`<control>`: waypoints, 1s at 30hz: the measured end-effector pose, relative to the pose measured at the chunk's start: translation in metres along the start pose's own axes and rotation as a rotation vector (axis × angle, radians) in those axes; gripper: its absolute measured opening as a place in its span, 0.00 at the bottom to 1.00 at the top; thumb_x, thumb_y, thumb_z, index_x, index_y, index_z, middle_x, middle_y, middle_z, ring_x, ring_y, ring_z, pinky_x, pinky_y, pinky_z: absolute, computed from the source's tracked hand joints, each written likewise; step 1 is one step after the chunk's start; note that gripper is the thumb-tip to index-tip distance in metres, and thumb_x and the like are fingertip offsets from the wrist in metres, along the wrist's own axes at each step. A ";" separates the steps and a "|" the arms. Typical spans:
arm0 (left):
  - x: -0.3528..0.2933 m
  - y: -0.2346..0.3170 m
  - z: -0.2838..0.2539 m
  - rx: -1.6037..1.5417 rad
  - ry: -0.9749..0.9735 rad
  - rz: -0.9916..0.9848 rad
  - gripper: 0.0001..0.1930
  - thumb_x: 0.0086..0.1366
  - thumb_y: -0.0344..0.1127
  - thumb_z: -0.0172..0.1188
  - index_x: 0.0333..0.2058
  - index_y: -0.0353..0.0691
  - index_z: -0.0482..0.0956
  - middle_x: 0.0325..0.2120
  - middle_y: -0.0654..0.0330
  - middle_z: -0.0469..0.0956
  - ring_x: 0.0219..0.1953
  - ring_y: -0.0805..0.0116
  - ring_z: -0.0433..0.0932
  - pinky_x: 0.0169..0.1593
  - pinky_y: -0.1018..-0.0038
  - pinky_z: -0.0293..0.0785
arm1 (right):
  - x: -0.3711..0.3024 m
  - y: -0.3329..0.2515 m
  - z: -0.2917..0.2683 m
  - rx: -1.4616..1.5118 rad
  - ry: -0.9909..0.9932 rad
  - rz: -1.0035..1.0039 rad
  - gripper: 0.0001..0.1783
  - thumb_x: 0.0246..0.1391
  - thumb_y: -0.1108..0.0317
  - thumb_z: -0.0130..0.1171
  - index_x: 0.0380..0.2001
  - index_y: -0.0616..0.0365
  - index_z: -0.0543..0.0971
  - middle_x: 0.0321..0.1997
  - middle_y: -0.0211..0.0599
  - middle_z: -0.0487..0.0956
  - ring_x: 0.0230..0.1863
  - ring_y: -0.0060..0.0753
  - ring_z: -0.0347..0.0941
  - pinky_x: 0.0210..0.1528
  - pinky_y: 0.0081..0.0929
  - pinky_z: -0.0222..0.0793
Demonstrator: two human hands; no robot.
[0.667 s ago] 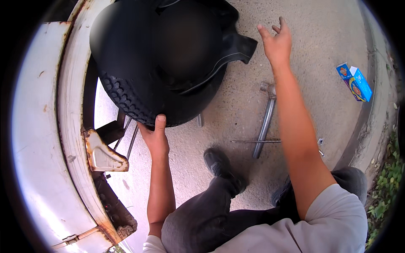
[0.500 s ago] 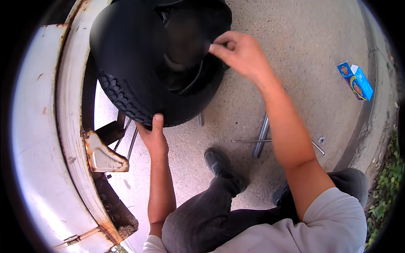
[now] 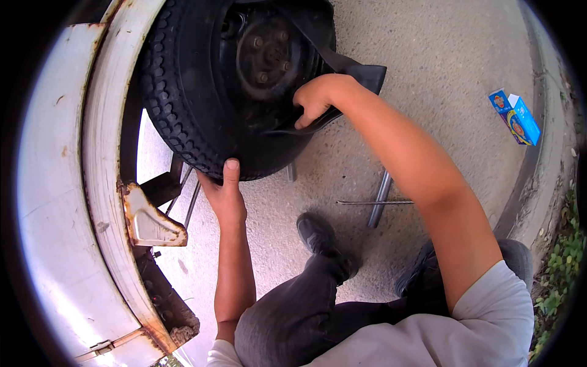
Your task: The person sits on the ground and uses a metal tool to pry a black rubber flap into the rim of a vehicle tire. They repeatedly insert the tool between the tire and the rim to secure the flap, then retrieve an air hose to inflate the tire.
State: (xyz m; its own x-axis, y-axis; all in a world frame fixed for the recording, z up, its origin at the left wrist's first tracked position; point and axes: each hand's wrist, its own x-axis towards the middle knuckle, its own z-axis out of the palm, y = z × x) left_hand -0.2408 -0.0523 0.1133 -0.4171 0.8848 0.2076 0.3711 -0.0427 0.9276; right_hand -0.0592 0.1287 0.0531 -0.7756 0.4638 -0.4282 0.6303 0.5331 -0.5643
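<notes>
A black tyre [image 3: 177, 116] with knobby tread stands mounted on a dark wheel hub [image 3: 267, 56] with several rusty bolts. A limp, flat black inner tube [image 3: 361, 74] loops out of the tyre's right side and runs along the wheel rim. My right hand [image 3: 321, 101] reaches into the lower right of the wheel, its fingers bent and closed on the tube; some fingertips are hidden. Down at the tyre's bottom edge, my left hand [image 3: 225, 194] grips the tread, thumb up in front and fingers partly hidden behind.
At left is a rusty white vehicle body [image 3: 67, 183] with a jutting bracket [image 3: 153, 223]. A metal pipe [image 3: 379, 202] and a thin rod [image 3: 361, 202] lie crossed on the concrete. An opened blue box [image 3: 516, 119] lies near the curb, beside green plants [image 3: 559, 269].
The smooth black rubber has swung off the tread and hub, and part now sticks out rightward. My right hand has moved down and inward to the rim. My left hand stays at the tyre's bottom.
</notes>
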 end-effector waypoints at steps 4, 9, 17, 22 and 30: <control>0.000 0.000 -0.001 -0.030 -0.020 -0.003 0.45 0.55 0.47 0.66 0.61 0.29 0.51 0.59 0.48 0.59 0.60 0.60 0.58 0.63 0.69 0.49 | 0.012 0.014 -0.009 0.118 -0.185 -0.039 0.39 0.43 0.38 0.60 0.42 0.68 0.78 0.42 0.48 0.80 0.44 0.42 0.76 0.46 0.33 0.68; -0.001 -0.005 -0.007 -0.029 -0.058 -0.037 0.46 0.54 0.47 0.67 0.62 0.29 0.50 0.59 0.48 0.58 0.60 0.60 0.58 0.63 0.68 0.49 | 0.004 0.035 -0.002 0.231 0.063 -0.141 0.32 0.42 0.48 0.65 0.42 0.67 0.77 0.40 0.47 0.79 0.43 0.43 0.75 0.45 0.33 0.68; -0.012 -0.015 -0.007 0.082 -0.091 -0.062 0.46 0.56 0.52 0.63 0.61 0.28 0.50 0.59 0.47 0.59 0.61 0.58 0.59 0.63 0.68 0.51 | -0.047 0.023 -0.005 -0.349 1.207 -0.388 0.09 0.42 0.67 0.66 0.27 0.52 0.76 0.28 0.32 0.72 0.41 0.33 0.66 0.49 0.34 0.53; -0.013 -0.022 -0.008 0.063 -0.083 -0.093 0.45 0.58 0.50 0.63 0.62 0.29 0.49 0.60 0.47 0.57 0.62 0.58 0.58 0.64 0.67 0.52 | -0.052 0.002 -0.004 -0.275 0.378 0.067 0.19 0.39 0.55 0.69 0.23 0.59 0.76 0.25 0.36 0.76 0.30 0.40 0.73 0.37 0.34 0.68; -0.012 -0.014 -0.001 0.011 -0.080 -0.085 0.44 0.58 0.50 0.63 0.62 0.30 0.49 0.60 0.48 0.56 0.62 0.57 0.57 0.64 0.66 0.52 | 0.002 0.015 0.004 0.615 -0.202 0.193 0.29 0.35 0.49 0.74 0.28 0.66 0.76 0.15 0.29 0.62 0.16 0.25 0.60 0.17 0.24 0.57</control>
State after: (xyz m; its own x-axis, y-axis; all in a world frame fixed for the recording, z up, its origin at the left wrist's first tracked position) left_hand -0.2418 -0.0625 0.0981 -0.3804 0.9192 0.1021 0.3458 0.0390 0.9375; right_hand -0.0516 0.1350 0.0403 -0.6795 0.3369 -0.6518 0.6710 -0.0739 -0.7377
